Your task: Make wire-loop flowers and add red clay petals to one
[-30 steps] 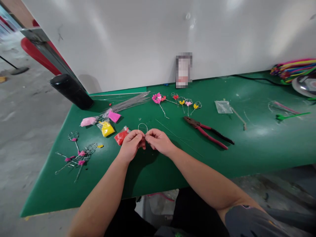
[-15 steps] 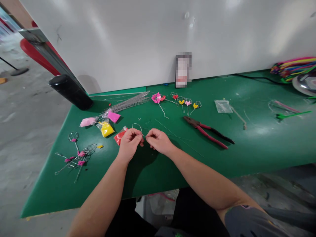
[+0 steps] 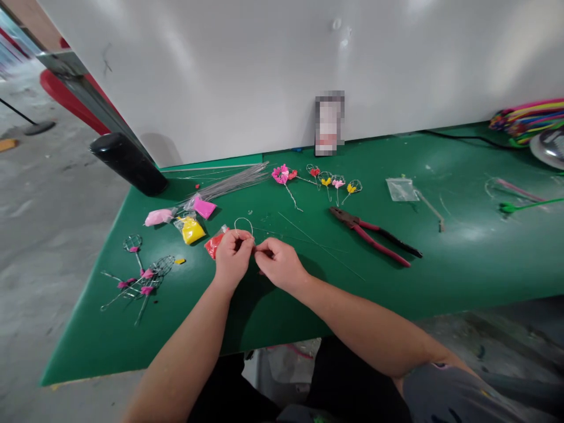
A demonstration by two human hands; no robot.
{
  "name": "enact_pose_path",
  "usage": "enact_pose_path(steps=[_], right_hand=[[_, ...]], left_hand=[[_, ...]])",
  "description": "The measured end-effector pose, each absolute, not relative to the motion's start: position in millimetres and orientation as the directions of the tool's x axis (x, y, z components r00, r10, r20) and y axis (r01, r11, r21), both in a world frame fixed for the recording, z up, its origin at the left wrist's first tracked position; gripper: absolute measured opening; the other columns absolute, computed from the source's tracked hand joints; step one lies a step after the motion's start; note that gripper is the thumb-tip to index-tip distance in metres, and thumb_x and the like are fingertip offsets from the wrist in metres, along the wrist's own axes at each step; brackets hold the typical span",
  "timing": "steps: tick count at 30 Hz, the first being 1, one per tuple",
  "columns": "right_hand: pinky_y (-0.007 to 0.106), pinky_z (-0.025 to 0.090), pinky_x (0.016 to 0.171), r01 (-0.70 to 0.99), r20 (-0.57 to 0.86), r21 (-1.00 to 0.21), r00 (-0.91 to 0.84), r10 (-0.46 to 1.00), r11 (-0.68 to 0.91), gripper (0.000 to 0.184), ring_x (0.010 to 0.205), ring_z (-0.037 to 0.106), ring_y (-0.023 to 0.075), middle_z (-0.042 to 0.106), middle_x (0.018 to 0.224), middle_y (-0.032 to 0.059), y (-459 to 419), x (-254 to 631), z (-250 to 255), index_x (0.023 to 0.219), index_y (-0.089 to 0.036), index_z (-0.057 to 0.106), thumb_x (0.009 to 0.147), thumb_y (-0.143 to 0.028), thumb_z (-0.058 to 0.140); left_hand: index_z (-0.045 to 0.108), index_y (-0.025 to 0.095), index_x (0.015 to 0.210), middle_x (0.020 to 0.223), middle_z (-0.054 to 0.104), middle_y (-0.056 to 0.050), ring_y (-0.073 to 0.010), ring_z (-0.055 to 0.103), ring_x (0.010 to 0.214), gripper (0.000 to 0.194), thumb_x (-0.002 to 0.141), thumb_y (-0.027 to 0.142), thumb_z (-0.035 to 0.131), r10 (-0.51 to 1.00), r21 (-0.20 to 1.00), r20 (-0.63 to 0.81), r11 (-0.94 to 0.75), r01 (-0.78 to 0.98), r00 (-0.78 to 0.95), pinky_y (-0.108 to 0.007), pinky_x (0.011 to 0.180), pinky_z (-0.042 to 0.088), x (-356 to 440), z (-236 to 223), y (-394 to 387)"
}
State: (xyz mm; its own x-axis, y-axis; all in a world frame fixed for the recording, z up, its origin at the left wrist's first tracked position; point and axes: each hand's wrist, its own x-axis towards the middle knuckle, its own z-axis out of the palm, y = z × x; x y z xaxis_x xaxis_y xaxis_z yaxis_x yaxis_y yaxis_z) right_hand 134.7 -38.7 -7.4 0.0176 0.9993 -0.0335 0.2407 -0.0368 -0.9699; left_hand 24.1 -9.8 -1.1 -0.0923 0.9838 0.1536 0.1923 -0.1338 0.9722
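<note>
A thin wire (image 3: 244,219), bent into a round loop, rises above my fingers over the green table. My left hand (image 3: 233,254) pinches it at the base of the loop. Close beside it, my right hand (image 3: 278,262) is closed in a pinch on the wire's lower end, which my fingers mostly hide. Partly behind my left hand lies a bag of red clay-like material (image 3: 214,242). Loose straight wires (image 3: 315,241) lie on the table just beyond my right hand.
Red-handled pliers (image 3: 376,235) lie to the right. Wire flowers (image 3: 282,174) and a bundle of straight wires (image 3: 233,183) are farther back. Yellow (image 3: 192,230) and pink bags (image 3: 204,207) sit left, near wire rackets with pink pieces (image 3: 147,274). A phone-like object (image 3: 328,126) leans on the white panel.
My right hand has shifted slightly left and down, nearer my left hand, and its fingers have turned. The wire loop now stands a little more upright. The view has shifted slightly.
</note>
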Motion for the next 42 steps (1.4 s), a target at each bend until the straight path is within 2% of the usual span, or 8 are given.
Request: enact_pose_path(steps=[3,8,12,14,20,26,32,42], right_hand=[[0.022,0.045,0.052,0.206,-0.062,-0.977,-0.007,0.998,-0.059,0.01,0.055,0.057,0.0102,0.059,0.064,-0.0025,-40,132,-8,0.075,-0.02,0.056,0.071,-0.022,0.047],[0.018,0.04,0.043,0.146,-0.188,-0.974,-0.109,0.976,-0.171,0.007,0.045,0.053,0.0081,0.054,0.053,-0.0051,-38,137,-4,0.073,-0.019,0.054,0.071,-0.022,0.048],[0.019,0.04,0.047,0.213,-0.138,-0.971,-0.114,0.984,-0.111,0.007,0.05,0.051,0.0076,0.055,0.057,-0.0044,-34,143,-2,0.066,-0.019,0.054,0.069,-0.025,0.052],[0.021,0.041,0.052,0.219,-0.087,-0.974,-0.089,0.992,-0.065,0.01,0.056,0.052,0.0089,0.057,0.064,-0.0028,-32,145,-3,0.066,-0.019,0.054,0.068,-0.029,0.055],[0.024,0.046,0.056,-0.01,-0.082,-0.997,-0.026,0.996,-0.083,0.008,0.059,0.055,0.01,0.057,0.065,-0.0028,-26,146,-1,0.075,-0.021,0.053,0.07,-0.026,0.051],[0.019,0.038,0.045,-0.015,-0.178,-0.984,0.006,0.984,-0.178,0.005,0.045,0.047,0.0067,0.048,0.05,-0.0069,-22,151,4,0.062,-0.019,0.05,0.066,-0.022,0.05],[0.018,0.036,0.041,0.024,-0.204,-0.979,-0.026,0.979,-0.203,0.009,0.04,0.046,0.0062,0.046,0.046,-0.0073,-20,152,1,0.061,-0.019,0.051,0.069,-0.024,0.048],[0.017,0.031,0.034,-0.01,-0.294,-0.956,-0.036,0.955,-0.294,0.009,0.034,0.042,0.0061,0.042,0.043,-0.0076,-16,149,-7,0.058,-0.019,0.049,0.067,-0.023,0.047]], left_hand=[[0.049,0.018,0.066,0.068,0.056,0.003,-0.0083,0.051,0.059,0.008,0.063,0.016,0.057,0.988,0.986,0.129,-0.119,0.117,-0.082,-0.023,0.058,0.042,24,-1,-8],[0.045,0.019,0.067,0.059,0.053,0.005,-0.0071,0.049,0.049,0.011,0.064,0.016,0.056,0.998,0.988,0.005,0.005,-0.154,0.065,-0.021,0.048,0.038,23,4,-5],[0.044,0.019,0.069,0.058,0.054,0.005,-0.0069,0.049,0.047,0.012,0.064,0.016,0.055,0.993,0.968,-0.037,0.063,-0.241,0.109,-0.02,0.046,0.036,23,9,-6],[0.045,0.018,0.068,0.06,0.055,0.005,-0.0064,0.049,0.05,0.012,0.063,0.015,0.055,0.993,0.971,-0.048,0.073,-0.226,0.111,-0.019,0.048,0.037,24,9,-7],[0.048,0.018,0.069,0.054,0.052,0.006,-0.0066,0.05,0.045,0.013,0.061,0.017,0.058,0.97,0.98,-0.133,0.159,-0.117,0.205,-0.02,0.045,0.039,26,5,-11],[0.051,0.017,0.07,0.049,0.052,0.006,-0.0084,0.05,0.043,0.008,0.065,0.022,0.056,0.972,0.981,-0.145,0.165,-0.102,0.183,-0.021,0.044,0.041,28,6,-11],[0.054,0.017,0.064,0.047,0.052,0.005,-0.0079,0.049,0.043,0.004,0.066,0.02,0.056,0.994,0.993,-0.092,0.087,0.079,0.06,-0.02,0.045,0.04,28,5,-11],[0.054,0.019,0.06,0.044,0.05,0.006,-0.008,0.047,0.043,0.007,0.067,0.018,0.054,0.999,0.961,0.005,-0.015,0.276,0.037,-0.02,0.045,0.037,26,3,-13]])
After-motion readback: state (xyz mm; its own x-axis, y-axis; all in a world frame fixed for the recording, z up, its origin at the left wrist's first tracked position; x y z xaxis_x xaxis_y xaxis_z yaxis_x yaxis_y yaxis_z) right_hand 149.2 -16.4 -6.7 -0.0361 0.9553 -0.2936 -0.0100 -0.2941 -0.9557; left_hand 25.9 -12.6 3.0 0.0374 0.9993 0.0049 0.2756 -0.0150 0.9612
